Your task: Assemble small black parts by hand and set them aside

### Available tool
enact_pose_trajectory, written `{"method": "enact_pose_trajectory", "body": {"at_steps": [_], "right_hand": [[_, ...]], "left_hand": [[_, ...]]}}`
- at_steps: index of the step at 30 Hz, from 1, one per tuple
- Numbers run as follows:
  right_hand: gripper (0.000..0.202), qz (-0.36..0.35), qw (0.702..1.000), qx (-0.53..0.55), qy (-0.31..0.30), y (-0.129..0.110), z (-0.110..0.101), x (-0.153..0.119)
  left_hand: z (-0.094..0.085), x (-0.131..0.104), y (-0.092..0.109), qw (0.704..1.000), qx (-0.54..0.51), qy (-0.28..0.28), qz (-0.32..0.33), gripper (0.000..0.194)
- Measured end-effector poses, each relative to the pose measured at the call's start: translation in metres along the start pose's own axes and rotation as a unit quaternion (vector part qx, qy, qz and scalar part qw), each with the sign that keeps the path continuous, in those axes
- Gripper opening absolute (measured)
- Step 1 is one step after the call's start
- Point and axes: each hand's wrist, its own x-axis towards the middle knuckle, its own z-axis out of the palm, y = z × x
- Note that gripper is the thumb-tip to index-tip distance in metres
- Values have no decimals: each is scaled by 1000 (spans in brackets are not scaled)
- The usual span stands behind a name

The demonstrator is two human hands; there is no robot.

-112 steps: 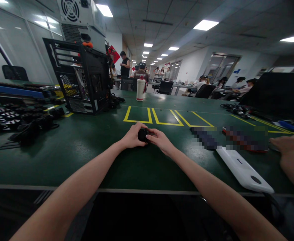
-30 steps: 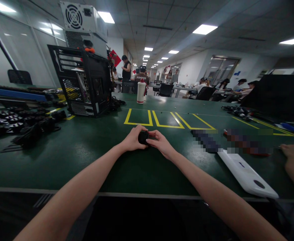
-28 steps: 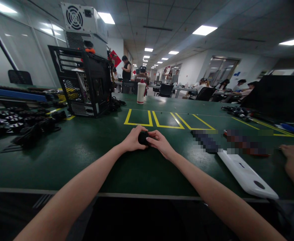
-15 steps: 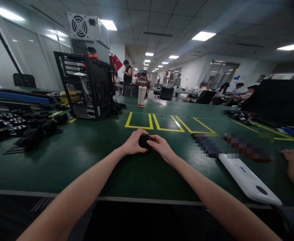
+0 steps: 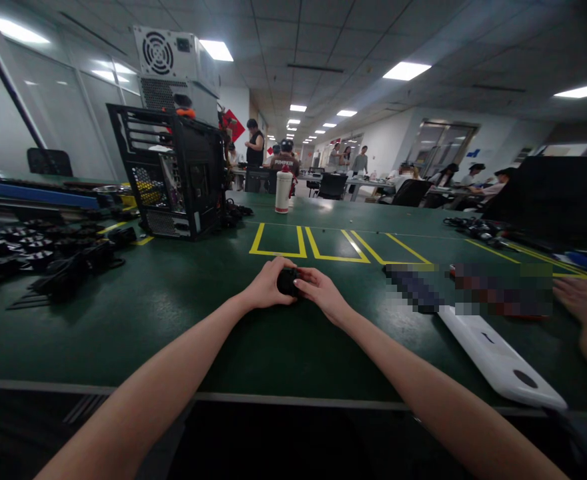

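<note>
A small round black object (image 5: pixel 287 282) rests between my two hands on the green table (image 5: pixel 273 353); its kind is too dark and small to make out. My left hand (image 5: pixel 267 283) curls around its left side, thumb low and index finger over the top. From the right, my right hand (image 5: pixel 319 288) pinches it with thumb and fingertips. The hands partly cover it. Yellow tape outlines (image 5: pixel 336 259) lie on the tabletop just beyond my hands.
An open black computer case (image 5: pixel 183 177) stands back left, silver power supplies (image 5: pixel 178 57) stacked on top. Black parts (image 5: pixel 38 257) crowd the left. A white bottle (image 5: pixel 282 191) stands beyond. At right lie a white device (image 5: pixel 498 360) and another person's hand (image 5: pixel 586 310).
My hands and the black object stay nearly in place. At the right edge, the other person's hand has shifted and spread its fingers toward the blurred red item.
</note>
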Motion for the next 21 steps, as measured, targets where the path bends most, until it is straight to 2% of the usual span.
{"method": "enact_pose_trajectory", "body": {"at_steps": [7,16,21], "right_hand": [[34,-40,999,3,-21,-2,-1,-3],[27,-35,999,-15,13,-5,1,-1],[30,-34,999,1,-7,-7,1,-2]], "left_hand": [[0,0,1,1000,-5,4,-9,58],[2,1,0,1000,-5,2,-8,60],[1,1,2,1000,-1,-2,-14,60]]}}
